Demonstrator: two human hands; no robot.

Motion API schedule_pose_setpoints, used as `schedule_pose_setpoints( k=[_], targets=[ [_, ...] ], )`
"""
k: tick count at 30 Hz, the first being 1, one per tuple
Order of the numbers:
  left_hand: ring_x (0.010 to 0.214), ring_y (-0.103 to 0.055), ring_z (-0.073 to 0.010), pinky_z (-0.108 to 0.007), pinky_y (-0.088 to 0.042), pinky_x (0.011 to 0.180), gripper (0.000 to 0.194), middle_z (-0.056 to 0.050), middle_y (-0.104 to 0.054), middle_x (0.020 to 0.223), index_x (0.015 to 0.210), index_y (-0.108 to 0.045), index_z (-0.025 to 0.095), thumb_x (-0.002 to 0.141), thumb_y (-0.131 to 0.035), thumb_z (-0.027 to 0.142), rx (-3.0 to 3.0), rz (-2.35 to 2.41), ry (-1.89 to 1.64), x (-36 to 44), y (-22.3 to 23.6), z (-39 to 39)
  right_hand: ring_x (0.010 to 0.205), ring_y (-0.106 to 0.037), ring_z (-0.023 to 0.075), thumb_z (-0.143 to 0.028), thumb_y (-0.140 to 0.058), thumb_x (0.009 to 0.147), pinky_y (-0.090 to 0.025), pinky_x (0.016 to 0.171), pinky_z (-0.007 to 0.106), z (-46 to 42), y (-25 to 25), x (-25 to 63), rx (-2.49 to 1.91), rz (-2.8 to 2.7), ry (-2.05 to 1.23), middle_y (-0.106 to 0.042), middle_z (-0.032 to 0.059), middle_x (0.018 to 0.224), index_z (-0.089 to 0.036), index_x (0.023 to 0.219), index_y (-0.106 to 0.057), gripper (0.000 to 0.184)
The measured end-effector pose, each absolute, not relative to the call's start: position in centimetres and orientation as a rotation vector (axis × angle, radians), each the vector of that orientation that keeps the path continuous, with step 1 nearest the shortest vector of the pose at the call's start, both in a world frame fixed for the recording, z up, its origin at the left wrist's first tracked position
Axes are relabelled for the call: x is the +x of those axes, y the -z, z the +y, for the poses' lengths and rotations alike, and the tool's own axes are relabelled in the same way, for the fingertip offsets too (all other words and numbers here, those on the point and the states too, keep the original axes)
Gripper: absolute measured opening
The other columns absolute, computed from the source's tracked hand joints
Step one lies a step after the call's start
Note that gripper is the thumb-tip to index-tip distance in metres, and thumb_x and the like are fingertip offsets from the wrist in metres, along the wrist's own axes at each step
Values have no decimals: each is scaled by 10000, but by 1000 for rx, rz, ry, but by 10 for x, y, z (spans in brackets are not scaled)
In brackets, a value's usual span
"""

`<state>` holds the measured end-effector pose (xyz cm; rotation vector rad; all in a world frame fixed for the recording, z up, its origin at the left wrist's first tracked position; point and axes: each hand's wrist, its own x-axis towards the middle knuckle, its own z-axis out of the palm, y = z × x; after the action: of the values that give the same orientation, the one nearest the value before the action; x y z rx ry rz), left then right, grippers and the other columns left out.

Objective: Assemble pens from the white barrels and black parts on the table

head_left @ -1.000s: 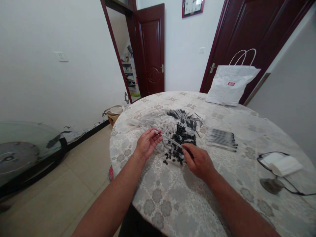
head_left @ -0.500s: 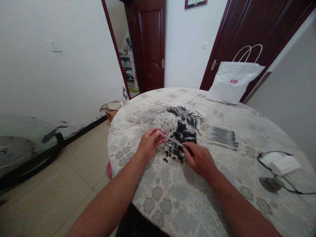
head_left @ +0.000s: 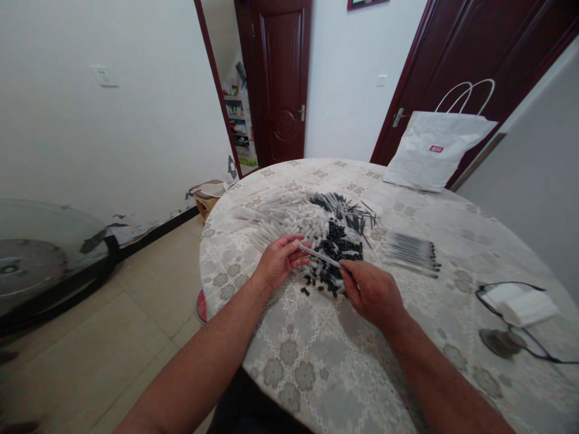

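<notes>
Between my two hands, over the piles, lies a slim translucent pen barrel (head_left: 320, 255). My left hand (head_left: 281, 260) pinches its left end, and my right hand (head_left: 373, 292) grips its right end. Beneath and behind it are a heap of small black pen plugs (head_left: 339, 241), whitish pen parts (head_left: 307, 224) and a spread of translucent barrels (head_left: 266, 217). Thin black pen refills (head_left: 344, 208) lie at the far side of the heap. To the right, a row of pens with dark ends (head_left: 409, 253) rests side by side.
The round table (head_left: 289, 343) has a patterned cloth. At its right are eyeglasses (head_left: 538, 349), a white tissue pack (head_left: 520, 303) and a dark round object (head_left: 500, 342). A white paper bag (head_left: 436, 150) stands at the back right. A glass-topped piece (head_left: 40, 253) is at far left.
The view has shifted slightly, so everything sits a little differently in the picture. Both hands keep hold of the same pen barrel, with little visible movement over the table.
</notes>
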<state>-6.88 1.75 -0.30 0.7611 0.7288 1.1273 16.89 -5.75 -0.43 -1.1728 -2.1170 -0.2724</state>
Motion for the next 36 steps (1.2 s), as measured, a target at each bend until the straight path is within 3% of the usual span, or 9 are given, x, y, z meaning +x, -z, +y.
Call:
schedule_pose_setpoints(
  k=[14,17,22,26,29,33,36],
  targets=[
    [971,-766,-233,-331,-628,817,260,-144,-777,1077,1058,-698,140,846,-770,273,807,740,-1184,-66,7,17,882,-722,232,-235,-482,1026,-573,808,343,-57,5,160,-1167,-2124,144,-770,131,992,-185,1161,-705,266],
    [986,-762,-236,-335,-626,832,275,-146,-776,1071,1058,-693,142,842,-780,288,822,748,-1187,-65,8,15,869,-736,227,-277,-499,1015,-578,792,338,-59,1,159,-1198,-2025,-71,-776,106,1003,-204,1129,-702,243],
    [1007,-757,-242,-347,-623,849,290,-147,-772,1078,1080,-692,149,849,-768,306,867,757,-1226,-62,10,13,558,-651,166,-428,-542,994,-495,493,258,-59,1,156,-1303,-1677,-761,-722,22,721,-218,1039,-693,262],
    [1024,-752,-248,-372,-618,876,270,-139,-773,1087,1062,-696,162,855,-755,324,872,752,-1242,-60,10,12,484,-590,145,-491,-589,947,-440,407,236,-53,6,155,-1296,-1398,-1175,-684,-1,694,-205,1019,-652,302],
    [999,-754,-246,-385,-620,873,276,-132,-775,1083,1053,-705,166,855,-751,352,926,771,-1233,-56,7,8,514,-597,146,-443,-546,978,-458,450,242,-51,3,158,-1339,-1473,-1062,-674,-6,697,-210,1025,-659,264],
    [924,-753,-243,-376,-625,822,293,-99,-780,1064,1060,-752,192,845,-757,391,1229,829,-1082,-51,6,2,817,-670,181,-314,-524,1014,-517,755,303,-53,-6,164,-1289,-1890,-461,-730,43,904,-223,1009,-692,191],
    [732,-722,-197,-322,-600,736,290,-39,-768,813,1077,-775,222,858,-739,409,1477,919,-1013,-50,7,0,935,-650,199,-268,-534,1020,-493,857,325,-53,-8,165,-1256,-2078,-244,-726,70,1001,-207,1066,-682,166]
  ],
)
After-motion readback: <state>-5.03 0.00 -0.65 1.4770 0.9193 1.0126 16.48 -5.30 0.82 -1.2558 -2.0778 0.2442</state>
